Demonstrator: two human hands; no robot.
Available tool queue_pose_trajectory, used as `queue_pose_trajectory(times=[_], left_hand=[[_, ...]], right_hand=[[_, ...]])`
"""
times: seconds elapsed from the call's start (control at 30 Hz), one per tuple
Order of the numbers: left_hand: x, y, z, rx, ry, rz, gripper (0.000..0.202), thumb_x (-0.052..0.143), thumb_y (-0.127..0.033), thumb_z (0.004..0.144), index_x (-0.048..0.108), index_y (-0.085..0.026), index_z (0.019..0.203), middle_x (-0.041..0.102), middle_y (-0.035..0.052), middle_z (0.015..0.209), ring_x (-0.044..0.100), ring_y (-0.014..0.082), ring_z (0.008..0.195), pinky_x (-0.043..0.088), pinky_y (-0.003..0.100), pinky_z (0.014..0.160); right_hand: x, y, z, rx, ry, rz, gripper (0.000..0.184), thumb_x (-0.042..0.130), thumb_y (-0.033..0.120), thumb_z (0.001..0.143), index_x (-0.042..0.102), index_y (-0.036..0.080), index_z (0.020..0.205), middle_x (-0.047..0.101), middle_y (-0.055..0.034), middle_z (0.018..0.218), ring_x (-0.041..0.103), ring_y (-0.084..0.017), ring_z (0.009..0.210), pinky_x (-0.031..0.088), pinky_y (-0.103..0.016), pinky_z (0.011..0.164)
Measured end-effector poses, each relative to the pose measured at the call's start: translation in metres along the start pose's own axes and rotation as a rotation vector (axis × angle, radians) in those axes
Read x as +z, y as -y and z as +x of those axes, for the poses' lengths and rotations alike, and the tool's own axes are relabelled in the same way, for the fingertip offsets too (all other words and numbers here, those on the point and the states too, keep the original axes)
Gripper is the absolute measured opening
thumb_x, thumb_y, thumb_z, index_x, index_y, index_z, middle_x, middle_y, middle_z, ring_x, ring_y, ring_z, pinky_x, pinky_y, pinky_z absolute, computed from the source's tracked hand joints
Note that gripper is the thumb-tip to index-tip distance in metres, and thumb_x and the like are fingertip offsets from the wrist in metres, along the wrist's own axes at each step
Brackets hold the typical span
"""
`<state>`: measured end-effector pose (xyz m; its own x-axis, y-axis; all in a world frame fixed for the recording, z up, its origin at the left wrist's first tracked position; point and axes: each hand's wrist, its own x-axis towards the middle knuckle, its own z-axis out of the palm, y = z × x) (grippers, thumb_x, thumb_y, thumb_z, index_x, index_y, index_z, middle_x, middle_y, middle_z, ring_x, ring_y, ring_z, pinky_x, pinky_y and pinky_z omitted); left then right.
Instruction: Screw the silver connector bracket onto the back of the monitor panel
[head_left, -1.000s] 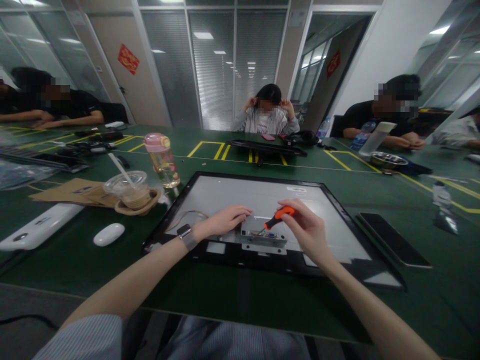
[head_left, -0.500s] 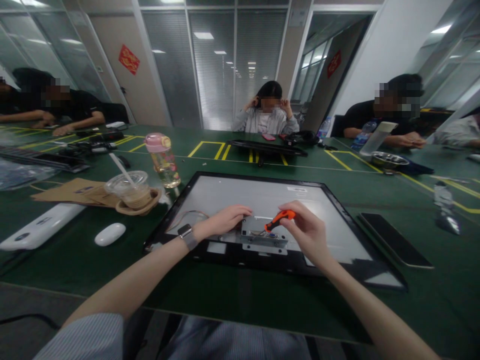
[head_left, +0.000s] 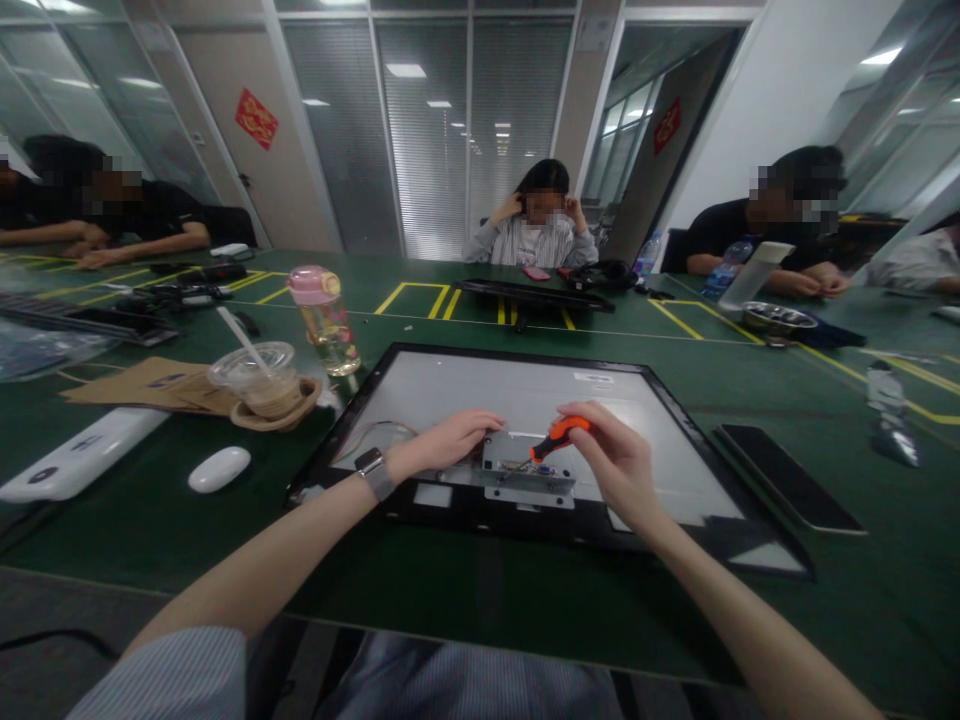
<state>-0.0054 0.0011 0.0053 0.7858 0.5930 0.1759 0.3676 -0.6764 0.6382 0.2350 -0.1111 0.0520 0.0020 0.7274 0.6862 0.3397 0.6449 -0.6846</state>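
Note:
In the middle of the head view a flat display panel (head_left: 540,385) with a black frame lies back side up on the table. Near its front edge sits a metal bracket (head_left: 517,455) with a row of connectors. My right hand (head_left: 619,460) is closed round the orange and black handle of a screwdriver (head_left: 562,436), whose tip points down-left at the connectors. Stretched out, the fingers of my left hand (head_left: 457,440) rest at the bracket's left edge; their undersides are hidden.
Left of the panel are a white mouse (head_left: 219,469), an iced drink cup (head_left: 262,378) in a cardboard holder and a pink-lidded bottle (head_left: 324,320). A black phone (head_left: 787,478) lies to the right. Across the green table (head_left: 420,625) several people sit.
The screwdriver's handle has shifted very slightly in my right hand's fingers. My left hand stays where it was on the panel.

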Motion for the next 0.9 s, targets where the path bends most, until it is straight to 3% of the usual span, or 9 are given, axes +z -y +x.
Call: queue_pose_trajectory(times=[0.1,0.17,0.3,0.4,0.6,0.8,0.9], left_hand=[[0.001,0.001,0.001,-0.004,-0.001,0.009,0.033,0.038,-0.017,0.102,0.064,-0.019,0.122,0.061,0.0068,0.142,0.055,0.0182,0.132,0.037,0.037,0.12],[0.002,0.002,0.002,-0.004,0.0,0.017,0.033,0.038,-0.017,0.102,0.064,-0.019,0.122,0.061,0.0066,0.142,0.055,0.018,0.132,0.038,0.037,0.119],[0.001,0.002,0.001,0.005,-0.003,0.026,0.033,0.038,-0.016,0.102,0.064,-0.02,0.122,0.061,0.0059,0.142,0.056,0.0174,0.131,0.039,0.036,0.119],[0.001,0.002,0.001,0.009,0.0,0.026,0.033,0.038,-0.017,0.102,0.064,-0.02,0.123,0.061,0.0061,0.142,0.056,0.0175,0.131,0.039,0.036,0.118],[0.002,0.003,0.001,0.001,-0.002,0.033,0.034,0.039,-0.017,0.102,0.064,-0.019,0.124,0.061,0.007,0.141,0.056,0.0177,0.131,0.039,0.036,0.119],[0.003,0.003,0.001,-0.01,-0.005,0.025,0.033,0.039,-0.018,0.102,0.064,-0.019,0.124,0.062,0.0067,0.141,0.057,0.0185,0.13,0.04,0.037,0.118],[0.003,0.005,0.002,-0.008,-0.002,0.023,0.033,0.039,-0.019,0.102,0.064,-0.02,0.124,0.061,0.006,0.142,0.056,0.0183,0.13,0.04,0.037,0.117]], right_hand=[[0.001,0.002,-0.002,0.058,0.066,0.095,0.03,0.051,0.028,0.1,0.069,0.028,0.124,0.077,-0.0069,0.111,0.075,-0.023,0.097,0.059,-0.043,0.087],[0.002,0.001,-0.003,0.083,0.069,0.111,0.033,0.052,0.029,0.1,0.066,0.028,0.13,0.077,-0.0077,0.115,0.076,-0.023,0.096,0.06,-0.044,0.087],[0.003,-0.005,-0.004,0.063,-0.033,0.017,0.022,0.068,0.028,0.09,0.074,0.027,0.112,0.078,-0.0047,0.094,0.074,-0.022,0.085,0.06,-0.041,0.08],[0.002,-0.006,-0.001,0.029,-0.065,-0.003,0.015,0.071,0.026,0.087,0.077,0.028,0.1,0.074,-0.0022,0.083,0.069,-0.02,0.078,0.057,-0.038,0.073],[-0.001,-0.003,0.001,0.056,-0.062,0.104,0.011,0.07,0.028,0.089,0.08,0.03,0.092,0.069,-0.0036,0.089,0.065,-0.02,0.085,0.054,-0.037,0.075],[-0.002,-0.009,0.001,0.288,0.026,0.376,0.024,0.071,0.042,0.09,0.076,0.033,0.111,0.075,-0.0037,0.097,0.069,-0.021,0.093,0.056,-0.041,0.088],[-0.002,-0.009,0.003,0.342,0.05,0.49,0.019,0.071,0.047,0.089,0.078,0.032,0.1,0.076,-0.0042,0.1,0.069,-0.022,0.098,0.054,-0.042,0.092]])
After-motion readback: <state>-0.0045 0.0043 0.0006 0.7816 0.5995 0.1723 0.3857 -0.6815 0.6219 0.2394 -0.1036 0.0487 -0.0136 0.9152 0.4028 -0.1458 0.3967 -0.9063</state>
